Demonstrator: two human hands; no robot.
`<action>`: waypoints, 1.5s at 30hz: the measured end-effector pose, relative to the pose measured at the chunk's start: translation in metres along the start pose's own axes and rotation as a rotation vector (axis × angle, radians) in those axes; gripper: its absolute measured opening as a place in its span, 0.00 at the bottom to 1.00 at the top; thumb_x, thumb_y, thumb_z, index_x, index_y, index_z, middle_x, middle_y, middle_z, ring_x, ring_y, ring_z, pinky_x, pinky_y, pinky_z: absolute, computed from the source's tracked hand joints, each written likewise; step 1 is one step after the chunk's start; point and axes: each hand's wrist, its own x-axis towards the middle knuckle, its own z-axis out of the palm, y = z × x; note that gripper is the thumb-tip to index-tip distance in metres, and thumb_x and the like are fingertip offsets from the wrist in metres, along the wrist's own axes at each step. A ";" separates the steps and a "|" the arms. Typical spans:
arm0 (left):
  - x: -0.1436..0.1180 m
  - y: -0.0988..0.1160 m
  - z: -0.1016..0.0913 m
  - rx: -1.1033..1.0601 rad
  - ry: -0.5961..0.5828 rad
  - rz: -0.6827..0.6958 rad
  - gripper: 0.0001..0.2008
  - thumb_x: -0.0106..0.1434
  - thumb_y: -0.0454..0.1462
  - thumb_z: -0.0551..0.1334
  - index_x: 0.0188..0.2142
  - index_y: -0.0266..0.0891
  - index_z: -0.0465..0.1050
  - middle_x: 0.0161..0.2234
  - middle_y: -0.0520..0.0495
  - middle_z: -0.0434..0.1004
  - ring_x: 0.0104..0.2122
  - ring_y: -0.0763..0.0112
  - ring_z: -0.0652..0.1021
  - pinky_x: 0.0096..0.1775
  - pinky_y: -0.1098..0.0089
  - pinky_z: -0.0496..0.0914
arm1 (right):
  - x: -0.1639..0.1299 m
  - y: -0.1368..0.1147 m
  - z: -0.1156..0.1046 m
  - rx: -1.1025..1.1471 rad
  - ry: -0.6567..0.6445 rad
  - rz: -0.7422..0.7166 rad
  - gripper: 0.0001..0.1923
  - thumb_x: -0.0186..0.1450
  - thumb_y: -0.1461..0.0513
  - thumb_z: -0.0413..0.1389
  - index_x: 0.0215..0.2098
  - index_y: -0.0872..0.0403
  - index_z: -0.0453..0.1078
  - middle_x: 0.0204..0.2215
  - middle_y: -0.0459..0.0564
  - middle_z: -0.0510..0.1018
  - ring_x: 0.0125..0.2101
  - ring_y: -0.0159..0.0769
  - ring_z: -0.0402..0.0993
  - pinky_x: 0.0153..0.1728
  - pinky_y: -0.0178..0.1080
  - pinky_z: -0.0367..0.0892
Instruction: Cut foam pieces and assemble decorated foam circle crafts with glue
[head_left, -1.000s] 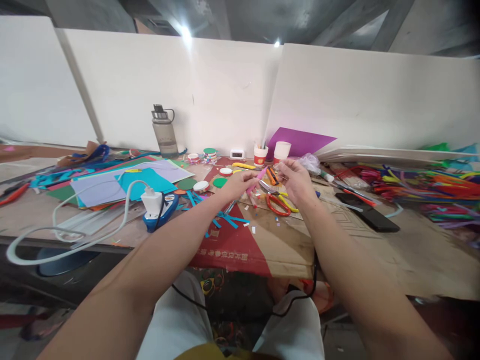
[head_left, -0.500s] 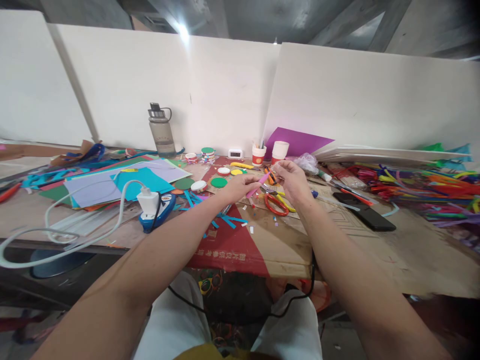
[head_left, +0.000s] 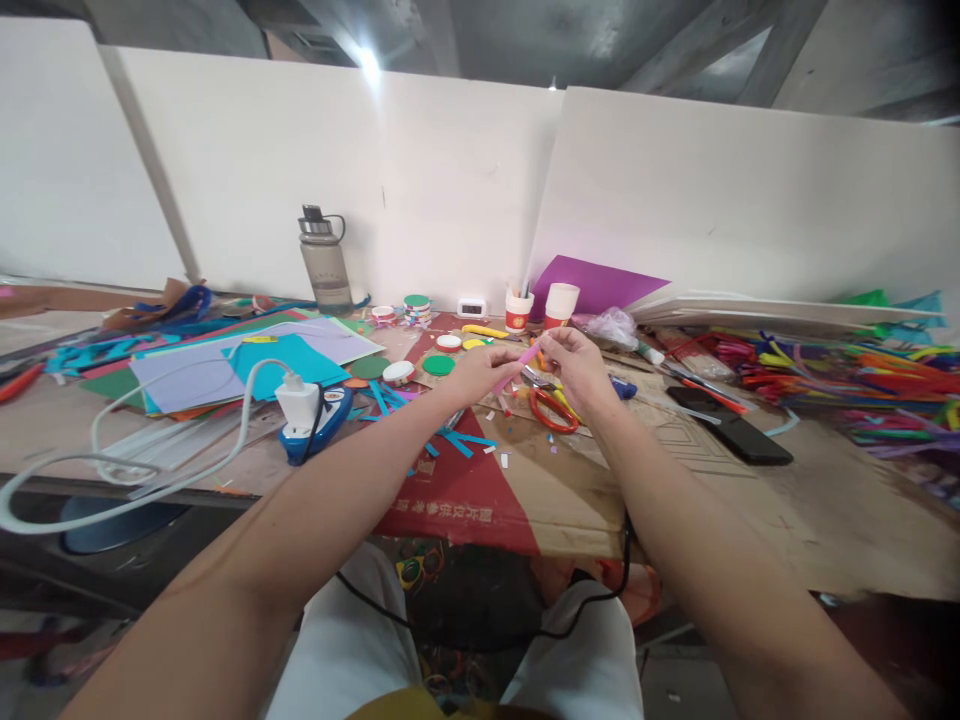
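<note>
My left hand (head_left: 484, 370) is closed on the lower part of a slim pink strip (head_left: 530, 353), which slants up to the right. At its upper end the fingers of my right hand (head_left: 579, 365) are pinched together on the strip. Just beneath the hands lie red-orange-handled scissors (head_left: 553, 412), partly hidden by my right hand. Cut blue paper strips (head_left: 465, 446) are scattered below my left hand. A green disc (head_left: 438, 365) and a white round piece (head_left: 398, 373) sit to its left.
A water bottle (head_left: 325, 262), a small white clock (head_left: 472, 308) and paper cups (head_left: 518, 312) stand along the back. A white plug (head_left: 298, 404) with a looping cable is at left beside coloured paper (head_left: 187, 375). Rightward lie a black phone (head_left: 739, 428) and colourful pipe cleaners (head_left: 885, 375).
My right hand has moved slightly left and down, its fingers closer to my left hand at the pink strip's upper end. My left hand has barely moved.
</note>
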 end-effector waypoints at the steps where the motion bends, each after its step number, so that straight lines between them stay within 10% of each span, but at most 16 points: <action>1: 0.000 -0.001 0.000 0.014 0.022 -0.002 0.10 0.60 0.38 0.60 0.37 0.37 0.78 0.27 0.51 0.75 0.25 0.73 0.72 0.29 0.74 0.66 | 0.000 0.001 0.001 0.011 -0.003 -0.001 0.19 0.48 0.52 0.66 0.30 0.51 0.66 0.23 0.39 0.69 0.22 0.25 0.59 0.24 0.33 0.58; 21: 0.002 -0.001 -0.004 -0.123 -0.028 -0.084 0.09 0.58 0.42 0.63 0.30 0.37 0.76 0.24 0.51 0.76 0.22 0.74 0.72 0.27 0.73 0.66 | -0.004 0.000 0.015 0.003 0.019 -0.037 0.17 0.52 0.51 0.62 0.33 0.51 0.64 0.26 0.40 0.68 0.25 0.28 0.61 0.27 0.33 0.60; 25: 0.003 0.006 -0.004 -0.299 0.124 -0.097 0.14 0.56 0.45 0.67 0.34 0.36 0.77 0.30 0.48 0.79 0.28 0.73 0.74 0.31 0.73 0.68 | -0.003 -0.001 0.014 -0.035 0.074 -0.009 0.21 0.53 0.49 0.61 0.37 0.51 0.65 0.32 0.43 0.71 0.29 0.29 0.65 0.30 0.34 0.63; 34: 0.004 0.005 -0.001 -0.405 0.285 -0.068 0.16 0.51 0.46 0.70 0.32 0.35 0.78 0.27 0.50 0.77 0.25 0.77 0.70 0.29 0.74 0.64 | -0.011 0.015 0.021 -0.293 -0.297 -0.032 0.11 0.57 0.54 0.58 0.35 0.52 0.71 0.32 0.46 0.78 0.33 0.35 0.71 0.39 0.40 0.66; 45: 0.004 0.001 -0.002 -0.482 0.374 -0.095 0.17 0.47 0.46 0.73 0.29 0.35 0.75 0.25 0.53 0.71 0.22 0.82 0.63 0.25 0.76 0.58 | -0.009 0.018 0.018 -0.379 -0.338 -0.091 0.09 0.58 0.57 0.55 0.34 0.52 0.72 0.30 0.44 0.77 0.31 0.35 0.71 0.38 0.39 0.64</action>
